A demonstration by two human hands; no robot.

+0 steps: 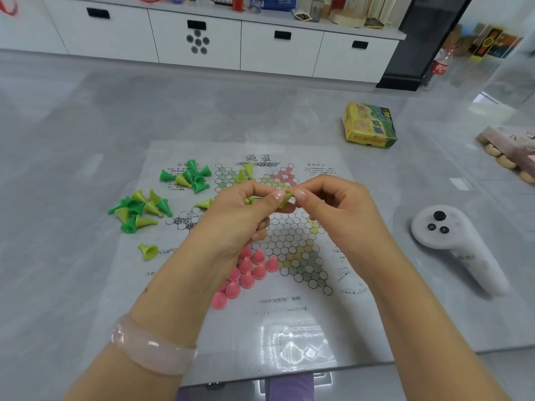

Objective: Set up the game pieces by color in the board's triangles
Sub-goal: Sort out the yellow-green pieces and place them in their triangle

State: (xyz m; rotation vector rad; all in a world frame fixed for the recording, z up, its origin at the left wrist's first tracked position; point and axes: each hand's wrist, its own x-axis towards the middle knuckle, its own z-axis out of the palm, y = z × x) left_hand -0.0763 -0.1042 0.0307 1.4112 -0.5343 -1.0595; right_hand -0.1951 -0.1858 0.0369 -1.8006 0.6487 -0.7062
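The person sits before the printed paper game board [289,235] with its star of circles, lying flat on the grey table [72,140]. Both hands are raised over the middle of the board. The left hand [243,215] has its fingers curled around some yellow-green cone pieces; two small knobs show between the fingers. The right hand [333,206] pinches one small yellow-green plastic cone piece [285,199] between thumb and forefinger, and the left thumb touches the same piece. Its long axis lies tilted, not upright.

The green triangle at the far left of the star [228,176] lies beyond the hands, and two yellow-green pieces [244,172] stand already at its edge. I judge the held piece must go forward and a little to the left; the right hand carries it, so this hand should make the move.

The pink cone pieces [249,273] stand together in the near triangle, under the left wrist. Loose green and yellow-green cones [139,209] lie mixed at the left side of the board, another heap [189,176] further up. The way forward is open above the board.
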